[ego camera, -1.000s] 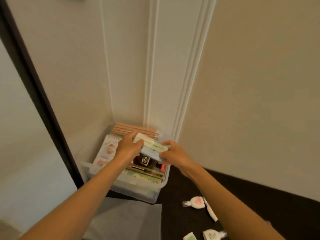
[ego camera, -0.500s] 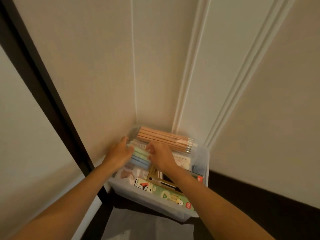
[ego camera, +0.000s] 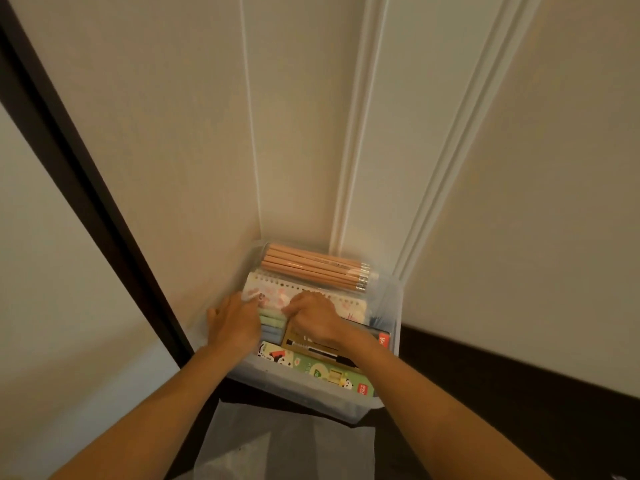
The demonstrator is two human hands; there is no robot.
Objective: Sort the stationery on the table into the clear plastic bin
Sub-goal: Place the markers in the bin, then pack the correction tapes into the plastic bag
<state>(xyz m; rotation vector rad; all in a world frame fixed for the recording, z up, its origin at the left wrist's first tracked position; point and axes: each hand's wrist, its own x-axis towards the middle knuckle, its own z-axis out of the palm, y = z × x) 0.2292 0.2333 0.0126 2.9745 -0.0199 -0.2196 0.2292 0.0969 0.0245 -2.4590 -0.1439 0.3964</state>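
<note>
The clear plastic bin [ego camera: 393, 306] stands in the wall corner on the dark table. Inside lie a pack of wooden pencils [ego camera: 311, 268], a spiral notebook [ego camera: 273, 294], a gold-and-black pen box [ego camera: 311, 346] and a green cartoon-print pack [ego camera: 329, 372]. A pack of pastel green and blue highlighters [ego camera: 272, 323] sits at the bin's left side. My left hand [ego camera: 233, 323] grips its left end and my right hand [ego camera: 311, 318] grips its right end, fingers curled down into the bin. Most of the pack is hidden by my hands.
Cream wall panels with white moulding rise right behind the bin. A dark door frame [ego camera: 86, 202] runs diagonally on the left. A translucent lid or sheet [ego camera: 284, 445] lies on the dark table [ego camera: 502, 393] in front of the bin.
Both hands have carried the pastel pack from the bin's right side to its left and lowered it in. The view has swung left, so the loose items on the table are out of sight.
</note>
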